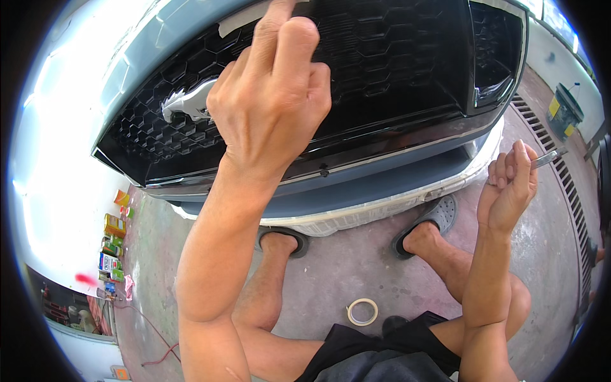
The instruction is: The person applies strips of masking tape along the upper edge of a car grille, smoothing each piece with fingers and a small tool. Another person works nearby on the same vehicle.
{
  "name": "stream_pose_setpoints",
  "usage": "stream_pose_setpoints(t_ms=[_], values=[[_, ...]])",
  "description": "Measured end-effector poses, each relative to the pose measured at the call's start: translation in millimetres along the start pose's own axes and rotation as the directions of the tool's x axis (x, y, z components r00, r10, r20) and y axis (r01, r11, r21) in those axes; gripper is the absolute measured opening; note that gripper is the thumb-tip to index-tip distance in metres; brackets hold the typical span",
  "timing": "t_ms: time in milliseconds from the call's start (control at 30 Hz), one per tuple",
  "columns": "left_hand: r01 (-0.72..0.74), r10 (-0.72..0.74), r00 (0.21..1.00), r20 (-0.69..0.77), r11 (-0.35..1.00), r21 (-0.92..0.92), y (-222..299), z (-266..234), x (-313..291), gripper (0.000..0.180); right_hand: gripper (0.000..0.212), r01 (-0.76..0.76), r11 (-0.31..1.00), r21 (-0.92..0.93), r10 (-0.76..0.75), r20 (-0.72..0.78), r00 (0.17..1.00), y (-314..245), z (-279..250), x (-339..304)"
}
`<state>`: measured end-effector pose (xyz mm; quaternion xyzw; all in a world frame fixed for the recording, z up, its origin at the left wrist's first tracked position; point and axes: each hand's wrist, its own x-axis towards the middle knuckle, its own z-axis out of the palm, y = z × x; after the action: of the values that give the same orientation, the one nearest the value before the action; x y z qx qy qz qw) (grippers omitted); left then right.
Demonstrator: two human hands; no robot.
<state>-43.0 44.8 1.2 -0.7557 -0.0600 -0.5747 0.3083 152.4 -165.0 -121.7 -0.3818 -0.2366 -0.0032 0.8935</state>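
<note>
Above the black honeycomb grille (375, 70) of a car front, my left hand (270, 95) reaches up with its index finger stretched and the other fingers bent. Its fingertip is cut off by the top of the picture. A pale strip of masking tape (238, 23) runs along the grille's upper edge, beside that finger. My left hand partly hides a silver horse emblem (184, 105). Off to the right, clear of the car, my right hand (509, 184) is closed around a slim silver tool (547, 158), which looks like a utility knife.
A roll of masking tape (362, 312) lies on the concrete floor between my legs. White masking film (356, 219) hangs under the bumper. Several paint cans (109, 263) line the left wall, with a red hose nearby. At right are a floor drain grate (560, 162) and a dark bucket (564, 108).
</note>
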Motion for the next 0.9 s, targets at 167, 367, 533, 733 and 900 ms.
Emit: stream_pose_setpoints(t_ms=[167, 367, 533, 733, 900], values=[[-0.026, 0.025, 0.999, 0.034, 0.999, 0.030, 10, 2, 13, 0.032, 0.012, -0.005, 1.000, 0.001, 0.005, 0.031, 1.000, 4, -10, 1], [-0.047, 0.047, 0.999, -0.002, 0.997, 0.064, 0, 0, 10, 0.035, 0.010, -0.020, 1.000, 0.021, 0.021, -0.026, 0.999, -3, -4, 0], [-0.054, 0.047, 0.997, 0.059, 0.991, 0.125, -13, -17, 3, 0.035, 0.010, -0.016, 0.999, 0.028, 0.016, -0.022, 1.000, -1, -7, 0], [-0.016, -0.003, 0.993, 0.115, 0.987, 0.161, -21, -31, 3, 0.034, 0.010, -0.010, 1.000, 0.022, 0.010, -0.028, 1.000, -2, -9, -1], [-0.003, -0.013, 0.995, 0.097, 0.987, 0.161, -27, -40, 0, 0.030, 0.009, -0.028, 0.998, 0.056, 0.031, -0.054, 0.998, -6, -7, -4]])
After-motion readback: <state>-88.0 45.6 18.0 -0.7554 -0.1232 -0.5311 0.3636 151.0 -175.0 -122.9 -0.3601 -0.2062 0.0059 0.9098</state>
